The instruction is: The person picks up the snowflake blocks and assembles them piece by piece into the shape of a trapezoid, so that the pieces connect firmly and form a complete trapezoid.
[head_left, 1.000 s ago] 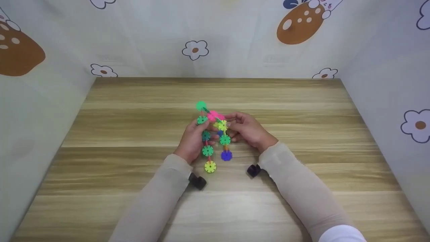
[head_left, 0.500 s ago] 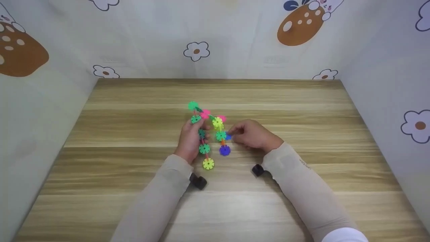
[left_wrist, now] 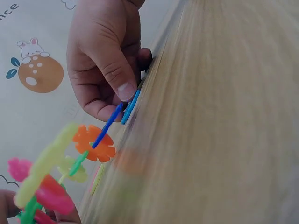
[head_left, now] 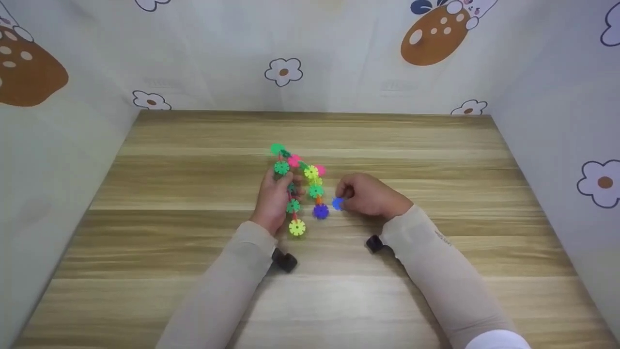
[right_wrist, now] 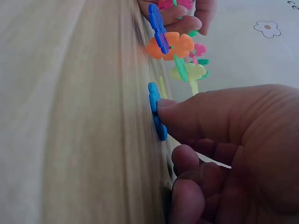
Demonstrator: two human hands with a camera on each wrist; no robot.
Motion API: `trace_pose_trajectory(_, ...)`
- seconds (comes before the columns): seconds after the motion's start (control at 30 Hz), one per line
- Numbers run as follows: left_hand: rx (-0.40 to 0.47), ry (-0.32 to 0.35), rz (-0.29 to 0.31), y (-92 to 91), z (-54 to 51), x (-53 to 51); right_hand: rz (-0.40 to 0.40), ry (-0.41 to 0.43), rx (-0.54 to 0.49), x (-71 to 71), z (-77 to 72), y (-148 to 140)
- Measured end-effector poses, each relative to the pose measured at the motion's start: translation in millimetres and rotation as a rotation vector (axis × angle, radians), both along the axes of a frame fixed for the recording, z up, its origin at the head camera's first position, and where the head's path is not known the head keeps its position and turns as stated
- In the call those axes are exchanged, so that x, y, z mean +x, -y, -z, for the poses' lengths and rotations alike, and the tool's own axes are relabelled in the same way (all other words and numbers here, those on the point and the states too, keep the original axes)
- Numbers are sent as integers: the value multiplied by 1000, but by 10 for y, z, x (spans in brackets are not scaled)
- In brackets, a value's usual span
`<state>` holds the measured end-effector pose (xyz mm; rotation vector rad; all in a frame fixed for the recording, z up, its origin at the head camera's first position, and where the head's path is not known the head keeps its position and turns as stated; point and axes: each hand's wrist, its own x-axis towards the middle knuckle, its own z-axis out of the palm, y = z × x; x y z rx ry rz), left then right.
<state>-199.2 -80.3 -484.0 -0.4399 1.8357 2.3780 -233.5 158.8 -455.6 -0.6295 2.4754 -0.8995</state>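
My left hand point(head_left: 272, 199) grips one side of a bent chain of notched plastic flower discs, joined edge to edge. A yellow disc point(head_left: 297, 227) ends that side; a green disc point(head_left: 277, 149) is at the far corner. Pink discs point(head_left: 293, 160) lead across to the other side, which ends in a dark blue disc point(head_left: 320, 211). Apart from the chain, my right hand point(head_left: 373, 194) pinches a loose lighter blue disc point(right_wrist: 158, 112) between thumb and fingers, close to the tabletop. The left fingers partly hide the middle of the chain.
Both hands work over a wood-grain table point(head_left: 193, 242). Pale cloth walls point(head_left: 339, 63) with flower and fruit prints stand along its back and sides. A small black camera point(head_left: 285, 261) sticks out from the left cuff, and another black camera point(head_left: 374, 244) from the right.
My right hand has drawn away from the chain to the right and slightly nearer, bringing the lighter blue disc out from behind it. The left hand has shifted the chain slightly left.
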Motion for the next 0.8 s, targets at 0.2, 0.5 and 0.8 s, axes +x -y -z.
trace_pose_trajectory(0.2,14,-30,-1,-7,4,-2,-50,-18,18,15,2,-5)
trace_pose_trajectory(0.5,-11,-23,-4,-10,1,-2,-72,2,8,42,-16,1)
trace_pose_trajectory(0.8,-33,-16,27,11,-5,-14,-17,81,-302,131,-2,131)
